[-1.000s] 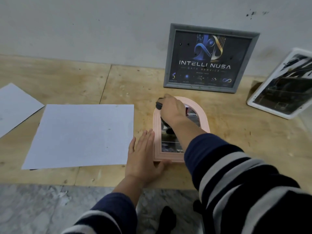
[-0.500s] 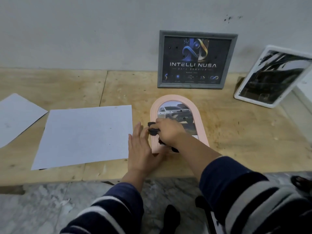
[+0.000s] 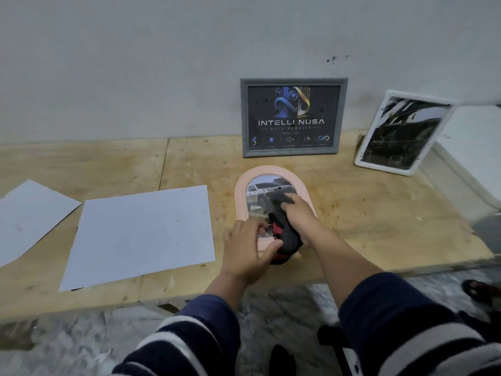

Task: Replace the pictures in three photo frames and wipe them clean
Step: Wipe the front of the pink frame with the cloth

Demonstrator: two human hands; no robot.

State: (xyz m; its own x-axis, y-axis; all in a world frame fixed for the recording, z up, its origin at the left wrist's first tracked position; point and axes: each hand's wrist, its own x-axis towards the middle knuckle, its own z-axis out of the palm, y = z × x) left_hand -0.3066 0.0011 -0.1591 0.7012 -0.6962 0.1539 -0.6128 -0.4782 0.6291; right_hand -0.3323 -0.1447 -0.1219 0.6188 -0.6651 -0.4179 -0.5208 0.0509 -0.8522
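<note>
- Two sleeves (image 3: 401, 329), dark with pale stripes, reached forward from the near edge over a marbled floor (image 3: 67, 348).
- The left hand (image 3: 248, 251) lay at the near left corner of the pink arched frame (image 3: 241, 196); its fingers were curled against the frame's lower edge and its thumb touched the dark cloth (image 3: 288, 234), though whether it pinched either one could not be told.
- The right hand (image 3: 301, 215) had its grip closed on that one cloth, dark with red patches, bunched and pressed onto the glass of the pink frame.
- The pink arched frame lay flat on the bench (image 3: 379, 213), near its front edge, with a picture of a pale vehicle showing in its upper half.
- Two white paper sheets lay flat to the left: the larger sheet (image 3: 138, 232) just beside the left hand, the second sheet (image 3: 29, 215) further left and cut off by the picture's edge.
- Three frames were counted in all. Beyond the pink one, the grey frame (image 3: 294, 118) stood upright against the wall (image 3: 162, 63), showing a dark poster that read INTELLI NUSA.
- The white frame (image 3: 404, 131) stood tilted at the far right, leaning back against a white box-like object (image 3: 471, 158), its glass showing a dark, unclear reflection.
</note>
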